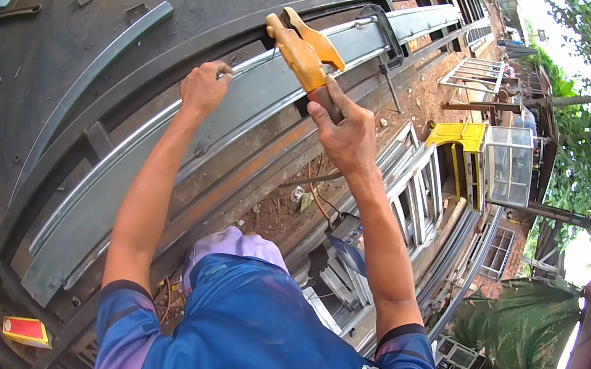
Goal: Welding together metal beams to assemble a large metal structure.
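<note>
My right hand (350, 133) is closed around the dark grip of a yellow welding electrode holder (302, 58). Its head and lever point up and to the left, over a long grey metal panel (243, 103) with shiny raised edges. My left hand (204, 87) is over the panel's left edge, fingers curled and pressed together. What they hold, if anything, is too small to make out. The panel lies along a dark steel frame (113, 94). Farther up, a black clamp-like piece (385, 33) sits across the panel.
A curved metal strip (101, 69) lies on the dark surface at left. Near lower left is a red and yellow box (27, 331). To the right are a box-shaped machine (350, 239), silver metal frames (419, 185) and a yellow cabin-like frame (459, 137).
</note>
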A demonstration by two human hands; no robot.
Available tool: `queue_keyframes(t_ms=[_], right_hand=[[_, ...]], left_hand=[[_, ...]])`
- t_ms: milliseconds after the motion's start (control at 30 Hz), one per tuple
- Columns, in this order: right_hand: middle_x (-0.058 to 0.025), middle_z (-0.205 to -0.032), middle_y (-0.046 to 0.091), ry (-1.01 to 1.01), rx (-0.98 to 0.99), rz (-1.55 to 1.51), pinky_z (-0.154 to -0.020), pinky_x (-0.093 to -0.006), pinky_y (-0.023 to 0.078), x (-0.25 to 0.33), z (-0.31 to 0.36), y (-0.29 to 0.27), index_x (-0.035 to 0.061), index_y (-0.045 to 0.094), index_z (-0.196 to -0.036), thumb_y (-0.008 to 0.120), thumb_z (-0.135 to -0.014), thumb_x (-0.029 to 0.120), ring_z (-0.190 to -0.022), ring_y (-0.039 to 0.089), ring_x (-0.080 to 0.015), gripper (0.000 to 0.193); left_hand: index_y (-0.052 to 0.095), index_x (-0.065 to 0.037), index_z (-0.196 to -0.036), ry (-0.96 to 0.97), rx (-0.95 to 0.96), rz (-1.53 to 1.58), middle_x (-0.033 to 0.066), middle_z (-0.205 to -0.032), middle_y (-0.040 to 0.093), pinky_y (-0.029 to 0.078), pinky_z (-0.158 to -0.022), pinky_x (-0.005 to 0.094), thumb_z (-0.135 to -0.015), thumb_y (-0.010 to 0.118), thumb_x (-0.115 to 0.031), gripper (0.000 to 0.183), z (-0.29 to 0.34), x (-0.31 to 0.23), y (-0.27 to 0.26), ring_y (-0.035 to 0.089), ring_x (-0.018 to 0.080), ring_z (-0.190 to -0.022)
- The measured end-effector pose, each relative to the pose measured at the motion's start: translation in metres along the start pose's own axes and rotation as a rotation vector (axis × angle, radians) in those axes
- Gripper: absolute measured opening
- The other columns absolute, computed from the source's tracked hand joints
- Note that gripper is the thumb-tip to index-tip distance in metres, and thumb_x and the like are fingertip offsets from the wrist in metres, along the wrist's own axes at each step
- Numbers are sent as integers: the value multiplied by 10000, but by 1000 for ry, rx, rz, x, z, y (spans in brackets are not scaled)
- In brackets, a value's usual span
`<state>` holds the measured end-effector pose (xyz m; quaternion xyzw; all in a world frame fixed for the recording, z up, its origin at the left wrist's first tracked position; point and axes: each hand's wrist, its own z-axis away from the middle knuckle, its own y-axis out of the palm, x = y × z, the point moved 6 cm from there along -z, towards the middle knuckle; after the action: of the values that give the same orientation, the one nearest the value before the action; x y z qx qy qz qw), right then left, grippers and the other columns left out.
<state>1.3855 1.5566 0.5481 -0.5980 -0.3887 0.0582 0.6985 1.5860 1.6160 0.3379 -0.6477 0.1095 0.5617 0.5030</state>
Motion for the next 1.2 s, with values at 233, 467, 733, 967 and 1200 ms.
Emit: queue_keyframes(t_ms=[233,467,733,967,1200], right_hand=[[-228,-922,699,-7,-21,-35,-727,-311,535,-4,-4,-3,7,559,-1291,703,-859,232,-830,702,-193,508],[-233,-896,692,25,-6,19,-701,-315,532,0,1,-5,5,560,-1287,692,-863,237,-792,704,-218,501],[-233,-865,676,-20,-24,42,-709,-368,526,4,2,-6,26,576,-1270,689,-846,219,-784,691,-336,480],[-222,-893,676,-63,-47,27,-739,-396,519,4,7,-11,46,566,-1283,691,-832,213,-817,680,-348,497],[-230,-919,679,1,2,34,-725,-402,517,8,6,-7,52,597,-1253,689,-837,220,-826,677,-365,458]], left_hand=[[700,-94,-931,-42,-13,-16,122,-860,696,499,-776,385,-791,644,-246,214,3,-5,-4,673,277,-871],[688,-66,-887,25,-38,60,151,-868,694,500,-778,415,-786,649,-226,193,1,-7,-5,669,328,-862],[693,-44,-886,-8,-29,42,157,-860,694,497,-767,393,-779,651,-206,198,5,-11,-8,670,317,-849],[697,-39,-887,-67,4,53,159,-857,695,498,-764,388,-780,654,-204,202,2,-23,-12,674,308,-850],[697,-39,-899,-80,-2,34,152,-829,695,499,-760,395,-781,650,-201,205,7,-10,-8,677,300,-842]])
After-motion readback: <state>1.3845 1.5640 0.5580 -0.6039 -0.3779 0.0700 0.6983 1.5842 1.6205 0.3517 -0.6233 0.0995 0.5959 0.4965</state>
